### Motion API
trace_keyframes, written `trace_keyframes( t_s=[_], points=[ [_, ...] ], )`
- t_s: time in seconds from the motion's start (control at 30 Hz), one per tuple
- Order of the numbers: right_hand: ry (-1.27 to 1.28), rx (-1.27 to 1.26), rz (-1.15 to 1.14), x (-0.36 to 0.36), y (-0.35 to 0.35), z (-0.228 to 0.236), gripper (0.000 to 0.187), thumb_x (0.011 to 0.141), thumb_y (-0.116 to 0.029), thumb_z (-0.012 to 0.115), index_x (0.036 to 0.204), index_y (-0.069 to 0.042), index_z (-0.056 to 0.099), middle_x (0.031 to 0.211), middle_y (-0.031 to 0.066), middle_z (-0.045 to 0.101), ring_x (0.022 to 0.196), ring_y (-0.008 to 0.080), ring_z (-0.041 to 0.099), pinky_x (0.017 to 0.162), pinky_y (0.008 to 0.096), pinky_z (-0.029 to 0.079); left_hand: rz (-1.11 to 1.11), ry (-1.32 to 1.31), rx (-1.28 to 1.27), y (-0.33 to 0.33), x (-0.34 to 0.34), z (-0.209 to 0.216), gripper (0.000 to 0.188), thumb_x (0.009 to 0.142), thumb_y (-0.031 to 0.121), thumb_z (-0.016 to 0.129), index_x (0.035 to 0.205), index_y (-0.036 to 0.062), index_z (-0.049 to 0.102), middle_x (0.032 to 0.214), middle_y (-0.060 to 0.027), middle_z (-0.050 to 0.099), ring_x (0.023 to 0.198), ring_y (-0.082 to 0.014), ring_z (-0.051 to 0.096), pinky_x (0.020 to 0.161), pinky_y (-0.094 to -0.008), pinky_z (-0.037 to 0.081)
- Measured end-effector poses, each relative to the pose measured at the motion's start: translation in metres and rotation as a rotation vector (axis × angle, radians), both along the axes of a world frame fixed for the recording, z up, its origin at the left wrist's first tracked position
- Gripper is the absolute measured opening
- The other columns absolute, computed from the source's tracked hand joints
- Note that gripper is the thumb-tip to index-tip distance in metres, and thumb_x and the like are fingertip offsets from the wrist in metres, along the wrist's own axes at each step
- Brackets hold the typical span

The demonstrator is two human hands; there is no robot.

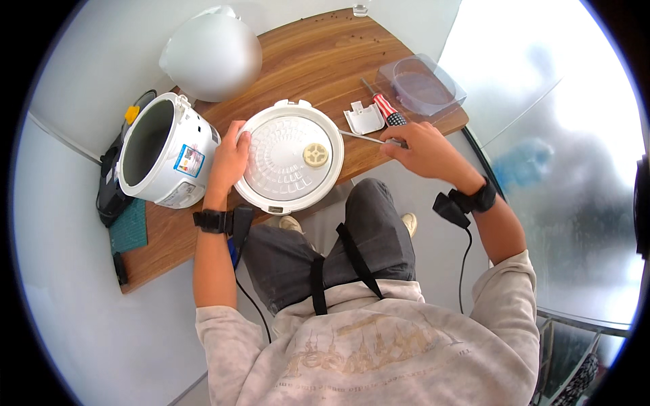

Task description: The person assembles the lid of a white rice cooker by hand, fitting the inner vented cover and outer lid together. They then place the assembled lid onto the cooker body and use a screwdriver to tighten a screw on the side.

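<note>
Round lid (288,174): it is lying ribbed face up between the two hands, at the near edge of the wooden table (318,47), probably so both sides of its rim are staying within reach.
Left hand (230,162): its fingers are curling narrowly around the lid's left rim, seemingly bracing it against a push from the opposite side.
Right hand (425,150): its fingers are pinching the handle of a thin screwdriver (362,137), keeping the shaft low and pointing leftward, apparently for aim at the rim.
Shaft end: it is meeting the lid's right rim; whether it is entering a gap is too small to tell.
Valve piece (315,155): this cream disc is sitting in the lid's face, between both sets of fingers.
White cover (365,119): it is lying just beyond the right fingers, beside a striped-handled screwdriver (387,109), both perhaps resting there for easy reach.
Clear container (423,91): it is standing farther beyond the right fingers.
Cooker body (181,132): it is standing open just left of the left fingers, likely leaving the lid room.
</note>
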State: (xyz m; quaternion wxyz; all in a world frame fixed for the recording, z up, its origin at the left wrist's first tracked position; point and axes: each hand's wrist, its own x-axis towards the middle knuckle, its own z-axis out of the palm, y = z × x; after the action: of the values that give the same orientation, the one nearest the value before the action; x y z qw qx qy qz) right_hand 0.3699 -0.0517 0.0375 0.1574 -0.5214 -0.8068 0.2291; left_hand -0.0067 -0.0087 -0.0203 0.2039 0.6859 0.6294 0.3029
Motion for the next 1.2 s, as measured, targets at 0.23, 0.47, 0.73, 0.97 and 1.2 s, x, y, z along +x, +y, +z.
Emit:
trace_keyframes(
  t_s=[0.23,0.47,0.73,0.97,1.2],
  points=[
    [-0.103,0.012,0.128,0.009,0.013,0.026,0.022,0.085,-0.024,0.066,0.096,-0.006,0.073,0.083,0.0168,0.069,0.081,0.0347,0.066,0.073,0.0422,0.051,-0.071,-0.026,0.062,0.005,-0.003,0.0,0.029,0.102,0.028,0.046,0.122,0.0083,0.054,0.096,-0.0212,0.067,0.084,-0.0324,0.067,0.075,-0.04,0.05],
    [-0.339,0.404,0.415,-0.003,0.028,0.035,0.019,0.078,-0.021,0.066,0.089,-0.007,0.073,0.08,0.0138,0.069,0.075,0.0351,0.066,0.066,0.0438,0.051,-0.09,-0.129,-0.062,0.007,0.01,0.016,0.032,0.102,0.03,0.049,0.123,0.0071,0.056,0.098,-0.0116,0.067,0.087,-0.0169,0.063,0.078,-0.0315,0.049],
    [-0.377,-0.297,0.366,-0.014,0.078,0.042,0.024,0.081,-0.023,0.065,0.094,-0.006,0.074,0.091,0.0127,0.07,0.085,0.0321,0.066,0.077,0.041,0.052,-0.056,-0.25,-0.123,0.007,0.006,0.018,0.03,0.103,0.028,0.049,0.121,0.0062,0.059,0.102,-0.0091,0.067,0.093,-0.0151,0.061,0.083,-0.0294,0.047],
    [-0.359,0.093,0.436,-0.014,0.055,0.032,0.026,0.085,-0.028,0.066,0.103,-0.009,0.074,0.097,0.0105,0.069,0.091,0.0303,0.064,0.079,0.0416,0.05,-0.034,-0.386,-0.136,-0.002,0.008,0.02,0.028,0.103,0.027,0.05,0.118,0.0057,0.061,0.103,-0.0053,0.065,0.094,-0.0114,0.058,0.083,-0.0261,0.047],
    [-0.244,0.051,0.42,-0.004,0.057,0.024,0.027,0.087,-0.029,0.066,0.1,-0.007,0.075,0.082,0.013,0.07,0.078,0.0311,0.065,0.073,0.0404,0.05,-0.047,-0.399,-0.101,0.002,0.007,0.015,0.031,0.102,0.028,0.051,0.122,0.0057,0.06,0.102,-0.0047,0.066,0.091,-0.0115,0.059,0.081,-0.0261,0.048]
  ],
)
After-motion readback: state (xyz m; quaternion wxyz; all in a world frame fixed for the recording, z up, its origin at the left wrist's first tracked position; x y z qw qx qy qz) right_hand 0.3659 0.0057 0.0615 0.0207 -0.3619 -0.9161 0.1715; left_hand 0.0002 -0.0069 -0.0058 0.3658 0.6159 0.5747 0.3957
